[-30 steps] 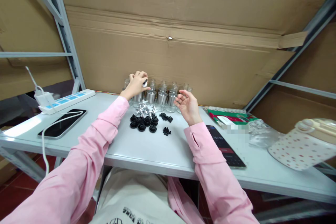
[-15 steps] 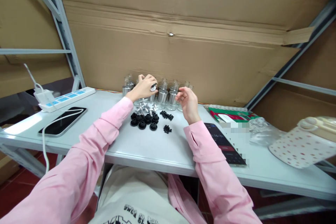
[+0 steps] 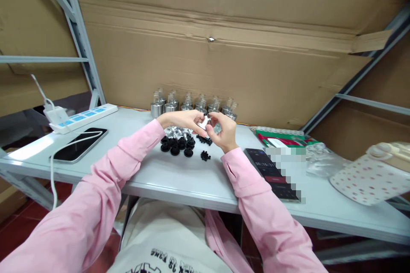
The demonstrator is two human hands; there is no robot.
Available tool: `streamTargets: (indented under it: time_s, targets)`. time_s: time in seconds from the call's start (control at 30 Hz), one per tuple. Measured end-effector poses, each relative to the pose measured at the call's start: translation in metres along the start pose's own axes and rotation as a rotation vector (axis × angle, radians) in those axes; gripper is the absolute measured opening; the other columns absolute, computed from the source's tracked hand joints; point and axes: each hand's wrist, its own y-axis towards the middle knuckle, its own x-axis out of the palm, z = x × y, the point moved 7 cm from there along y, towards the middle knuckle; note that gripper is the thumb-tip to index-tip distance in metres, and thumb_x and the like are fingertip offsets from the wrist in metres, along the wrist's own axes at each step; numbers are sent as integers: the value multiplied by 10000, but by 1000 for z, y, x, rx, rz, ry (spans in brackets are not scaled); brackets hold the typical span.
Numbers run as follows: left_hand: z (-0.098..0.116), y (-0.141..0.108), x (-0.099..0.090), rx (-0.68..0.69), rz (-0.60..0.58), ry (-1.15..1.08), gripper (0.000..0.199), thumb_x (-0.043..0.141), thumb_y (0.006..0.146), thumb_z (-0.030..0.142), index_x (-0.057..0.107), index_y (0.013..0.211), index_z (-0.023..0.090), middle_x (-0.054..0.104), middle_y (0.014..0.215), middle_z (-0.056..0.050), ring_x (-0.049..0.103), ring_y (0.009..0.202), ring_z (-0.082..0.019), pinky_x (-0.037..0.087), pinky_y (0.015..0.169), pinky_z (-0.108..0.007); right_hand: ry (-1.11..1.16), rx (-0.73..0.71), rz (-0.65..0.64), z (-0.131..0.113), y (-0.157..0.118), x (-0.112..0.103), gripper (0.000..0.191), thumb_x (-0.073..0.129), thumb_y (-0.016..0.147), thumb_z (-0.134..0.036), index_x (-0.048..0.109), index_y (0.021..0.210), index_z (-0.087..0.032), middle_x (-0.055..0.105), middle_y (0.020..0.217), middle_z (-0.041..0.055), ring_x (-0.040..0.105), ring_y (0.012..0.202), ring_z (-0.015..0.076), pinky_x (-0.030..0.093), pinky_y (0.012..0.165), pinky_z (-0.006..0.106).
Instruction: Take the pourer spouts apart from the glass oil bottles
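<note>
My left hand and my right hand meet above the middle of the table. Between their fingertips is a small white part with a dark end, pinched by both; fingers hide much of it. Below my left hand lie shiny silver metal pieces, partly covered by it. In front of those is a cluster of black round caps. Small black pieces sit in a little heap to the right, and longer black pieces lie just under the hands. Behind stands a row of glass bottles with silver bands.
At left are a power strip and a phone with a white cable. A second phone shows a timer on the right, near red-green packaging, clear plastic bags and a dotted container. Cardboard walls the back.
My left hand has moved right and toward me from the bottles, carrying the white part. My right hand has shifted left and closed its fingers at the part.
</note>
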Motion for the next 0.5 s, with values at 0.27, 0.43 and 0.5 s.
streamTargets:
  time_s: [0.27, 0.43, 0.5]
  targets:
    - [-1, -11, 17, -48, 171, 31, 270, 690, 586, 298, 479, 543, 135, 376, 524, 62, 324, 492, -53, 236, 478, -215, -165, -89, -96, -7, -1, 16, 268, 532, 739, -488, 635, 793, -247, 606, 698, 44, 526, 655, 188, 377, 702, 319]
    - [-3, -22, 29, -34, 220, -50, 215, 645, 622, 289, 512, 585, 124, 438, 561, 48, 368, 530, -62, 283, 513, -211, -213, -148, -106, -13, -3, 25, 293, 477, 785, -479, 592, 678, -231, 526, 556, 18, 453, 515, 143, 321, 601, 292]
    - [-5, -25, 31, -38, 223, -64, 191, 626, 622, 275, 509, 601, 125, 440, 566, 49, 372, 532, -63, 293, 517, -207, -279, -213, -117, -18, -4, 28, 342, 411, 827, -470, 568, 651, -223, 493, 507, 8, 412, 470, 129, 295, 564, 284]
